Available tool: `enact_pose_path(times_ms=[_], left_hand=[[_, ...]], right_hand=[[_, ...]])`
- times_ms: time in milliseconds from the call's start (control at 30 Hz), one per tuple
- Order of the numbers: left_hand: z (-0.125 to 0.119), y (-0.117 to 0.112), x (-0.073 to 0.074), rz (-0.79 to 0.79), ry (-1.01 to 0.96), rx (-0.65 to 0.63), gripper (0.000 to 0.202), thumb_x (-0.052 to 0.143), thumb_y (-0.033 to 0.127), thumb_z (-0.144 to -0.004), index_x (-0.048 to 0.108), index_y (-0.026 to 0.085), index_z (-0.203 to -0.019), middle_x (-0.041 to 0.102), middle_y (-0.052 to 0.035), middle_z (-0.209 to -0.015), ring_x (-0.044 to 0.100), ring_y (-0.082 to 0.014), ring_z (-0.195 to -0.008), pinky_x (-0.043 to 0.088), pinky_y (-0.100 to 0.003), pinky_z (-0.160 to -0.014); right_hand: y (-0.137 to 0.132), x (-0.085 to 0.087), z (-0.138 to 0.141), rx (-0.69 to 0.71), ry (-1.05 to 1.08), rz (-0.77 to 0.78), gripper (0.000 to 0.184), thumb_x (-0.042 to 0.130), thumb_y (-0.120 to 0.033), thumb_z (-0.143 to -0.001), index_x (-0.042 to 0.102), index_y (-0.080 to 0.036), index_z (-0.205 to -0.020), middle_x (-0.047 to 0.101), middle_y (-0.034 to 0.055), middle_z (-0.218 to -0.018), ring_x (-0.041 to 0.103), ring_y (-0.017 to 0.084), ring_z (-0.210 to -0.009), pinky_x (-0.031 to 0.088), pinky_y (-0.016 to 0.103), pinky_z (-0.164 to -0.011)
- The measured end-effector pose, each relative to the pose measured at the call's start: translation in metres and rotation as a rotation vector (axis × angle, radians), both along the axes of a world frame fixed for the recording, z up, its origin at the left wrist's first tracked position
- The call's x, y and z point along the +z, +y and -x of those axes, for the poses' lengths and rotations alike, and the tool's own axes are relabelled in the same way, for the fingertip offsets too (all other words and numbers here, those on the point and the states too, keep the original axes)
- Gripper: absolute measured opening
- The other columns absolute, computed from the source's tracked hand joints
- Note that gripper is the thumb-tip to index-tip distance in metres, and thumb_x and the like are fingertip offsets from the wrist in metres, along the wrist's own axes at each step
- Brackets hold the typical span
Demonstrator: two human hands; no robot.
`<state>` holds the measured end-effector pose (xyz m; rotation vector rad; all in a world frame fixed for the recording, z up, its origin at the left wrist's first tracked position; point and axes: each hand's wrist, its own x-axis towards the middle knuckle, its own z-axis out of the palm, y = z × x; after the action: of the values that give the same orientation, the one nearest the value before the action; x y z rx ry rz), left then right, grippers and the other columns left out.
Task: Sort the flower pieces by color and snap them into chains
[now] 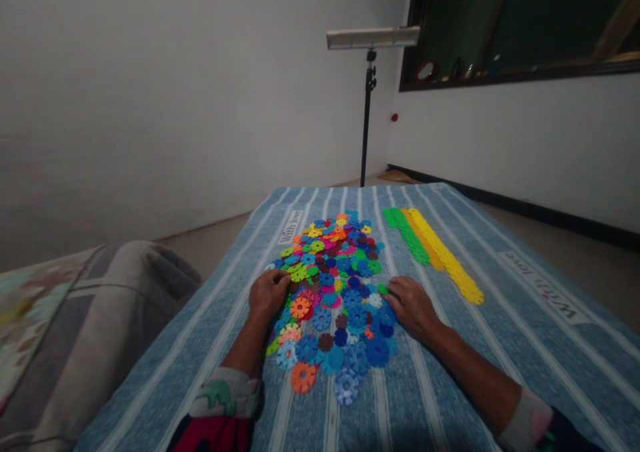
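A heap of flower-shaped plastic discs (356, 317) in many colours lies on the striped cloth, with notched rims and small centre holes. My right hand (409, 303) is at the heap's right edge, its fingers closed on a green disc (381, 289). At the left edge my left hand (269, 293) has thumb and fingertips pinched together beside yellow-green discs (299, 272); what they hold, if anything, is hidden. To the right lie overlapping rows of sorted discs: a green row (411, 240), an orange row (429, 247) and a longer yellow row (453, 263).
A blue and white striped cloth (230, 345) covers the table. Behind its far end stands a lamp panel (373, 38) on a black pole (367, 125). A grey blanket-covered piece of furniture (120, 319) is at the left. A dark-framed window (525, 25) is at upper right.
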<state>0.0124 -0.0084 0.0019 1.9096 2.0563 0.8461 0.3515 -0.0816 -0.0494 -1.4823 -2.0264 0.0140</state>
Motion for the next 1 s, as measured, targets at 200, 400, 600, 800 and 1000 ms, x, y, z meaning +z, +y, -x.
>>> enact_pose_path(times_ms=[200,400,600,800,1000], left_hand=[[0.003,0.003,0.003,-0.004,0.006,-0.001,0.030,0.050,0.039,-0.074,0.074,0.022,-0.078,0.076,-0.0057,-0.092,0.070,-0.0249,-0.089,0.052,-0.032,-0.080],[0.005,0.004,0.002,-0.007,0.025,0.000,0.030,0.050,0.040,-0.074,0.074,0.023,-0.074,0.077,-0.0056,-0.092,0.070,-0.0246,-0.089,0.051,-0.031,-0.079],[0.005,0.005,0.000,0.002,0.023,0.007,0.029,0.051,0.040,-0.074,0.074,0.023,-0.077,0.077,-0.0047,-0.094,0.070,-0.0240,-0.088,0.051,-0.031,-0.079],[0.004,0.003,0.002,0.000,0.003,0.018,0.032,0.051,0.040,-0.073,0.076,0.021,-0.081,0.077,-0.0061,-0.097,0.070,-0.0251,-0.090,0.052,-0.032,-0.081],[0.002,0.002,0.003,-0.009,-0.016,0.014,0.027,0.053,0.039,-0.073,0.074,0.023,-0.076,0.077,-0.0036,-0.088,0.069,-0.0236,-0.085,0.051,-0.030,-0.075]], right_hand=[[0.003,0.002,0.002,0.010,-0.024,-0.043,0.022,0.051,-0.024,-0.097,0.069,-0.020,-0.087,0.069,0.0079,-0.091,0.060,0.023,-0.091,0.043,0.036,-0.085],[0.004,-0.003,0.000,0.015,0.028,-0.068,0.023,0.048,-0.022,-0.097,0.069,-0.022,-0.086,0.069,0.0069,-0.087,0.060,0.021,-0.086,0.044,0.034,-0.081],[0.003,0.002,-0.003,0.020,0.150,-0.026,0.023,0.048,-0.023,-0.095,0.070,-0.021,-0.085,0.069,0.0070,-0.084,0.061,0.022,-0.083,0.046,0.035,-0.079],[0.002,0.012,-0.005,0.022,0.365,0.045,0.020,0.054,-0.023,-0.088,0.069,-0.022,-0.075,0.068,0.0039,-0.077,0.064,0.019,-0.077,0.048,0.031,-0.073],[0.002,0.013,-0.007,0.022,0.510,0.086,0.015,0.059,-0.027,-0.083,0.071,-0.023,-0.074,0.069,0.0024,-0.075,0.065,0.019,-0.073,0.049,0.029,-0.069]])
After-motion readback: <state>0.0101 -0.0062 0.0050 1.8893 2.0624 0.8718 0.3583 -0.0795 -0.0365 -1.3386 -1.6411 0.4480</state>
